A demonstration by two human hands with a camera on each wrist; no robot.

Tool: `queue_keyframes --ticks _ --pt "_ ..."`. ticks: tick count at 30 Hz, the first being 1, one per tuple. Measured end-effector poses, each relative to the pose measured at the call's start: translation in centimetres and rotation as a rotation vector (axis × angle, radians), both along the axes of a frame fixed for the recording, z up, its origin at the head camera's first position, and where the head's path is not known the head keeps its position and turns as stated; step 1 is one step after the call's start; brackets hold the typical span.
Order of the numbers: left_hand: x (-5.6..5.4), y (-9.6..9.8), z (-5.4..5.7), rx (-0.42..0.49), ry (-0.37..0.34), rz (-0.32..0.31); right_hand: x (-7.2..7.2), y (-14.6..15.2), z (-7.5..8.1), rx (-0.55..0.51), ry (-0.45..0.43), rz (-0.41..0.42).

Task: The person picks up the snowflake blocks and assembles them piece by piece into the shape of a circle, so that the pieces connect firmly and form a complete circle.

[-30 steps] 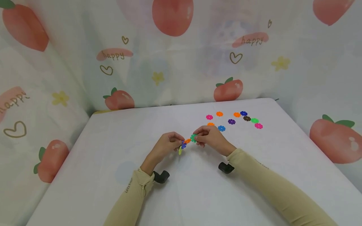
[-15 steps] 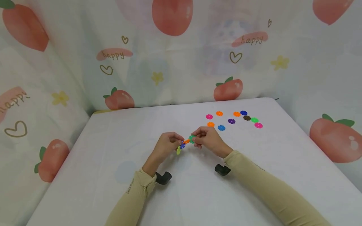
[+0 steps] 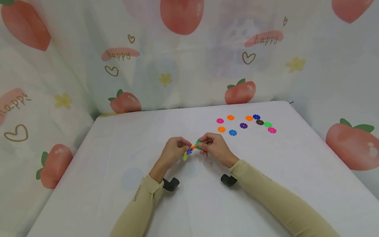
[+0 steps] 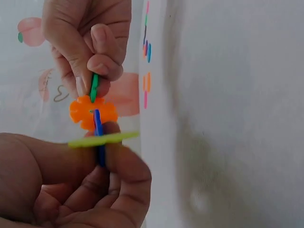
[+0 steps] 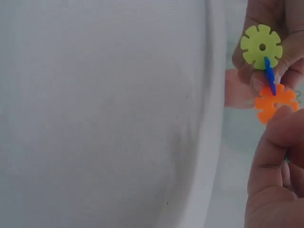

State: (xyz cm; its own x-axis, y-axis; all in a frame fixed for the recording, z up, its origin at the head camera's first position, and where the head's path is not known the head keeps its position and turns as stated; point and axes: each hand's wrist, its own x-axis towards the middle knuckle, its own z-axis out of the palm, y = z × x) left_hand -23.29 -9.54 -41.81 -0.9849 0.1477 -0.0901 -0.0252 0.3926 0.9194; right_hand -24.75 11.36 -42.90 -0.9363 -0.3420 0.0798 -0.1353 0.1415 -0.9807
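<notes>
My left hand (image 3: 172,152) pinches a blue notched disc (image 4: 98,128) between thumb and fingers. A yellow-green disc (image 5: 262,46) is slotted crosswise onto the blue one, and an orange disc (image 4: 93,112) joins its other side, so they form a short chain. My right hand (image 3: 217,148) pinches a green disc (image 4: 94,87) by its edge, with the green rim meeting the orange disc's notched edge. In the right wrist view the right fingers hide nearly all of the green disc. Both hands are raised over the middle of the table.
On the white table (image 3: 118,171), several loose notched discs lie at the back right, among them a blue disc (image 3: 232,132), a purple disc (image 3: 243,125) and a pink disc (image 3: 272,130). A patterned curtain (image 3: 195,65) stands behind the table. Black wrist mounts (image 3: 171,184) hang below the sleeves.
My right hand has moved slightly left with the green disc, closing on the orange disc. The left hand has shifted a little left, and the chain with it.
</notes>
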Motion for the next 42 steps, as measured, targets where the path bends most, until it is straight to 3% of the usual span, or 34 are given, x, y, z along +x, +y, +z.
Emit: queue_keyframes --ticks 5,10,16,22,26,33,42 --pt "-0.3 -1.0 -0.1 -0.041 -0.061 -0.079 -0.3 -0.1 0.2 0.066 0.009 0.047" --pt "-0.7 -1.3 -0.1 -0.142 -0.084 -0.091 -0.6 0.0 0.1 0.101 -0.028 0.081" --pt "-1.3 -0.8 -0.7 -0.078 -0.056 -0.133 -0.8 -0.2 -0.3 0.112 -0.066 0.091" --pt "-1.2 -0.2 -0.9 -0.082 -0.038 -0.134 -0.9 -0.2 -0.6 0.15 -0.057 0.075" --pt "-1.3 -0.1 -0.7 -0.062 -0.067 -0.114 -1.5 0.7 -0.4 0.252 0.003 0.044" --pt "-1.3 -0.1 -0.7 -0.05 -0.098 -0.085 -3.8 4.0 -0.2 0.464 0.086 -0.062" --pt "-1.2 -0.3 -0.7 -0.043 -0.089 -0.103 -5.4 8.4 0.7 0.545 0.134 -0.132"
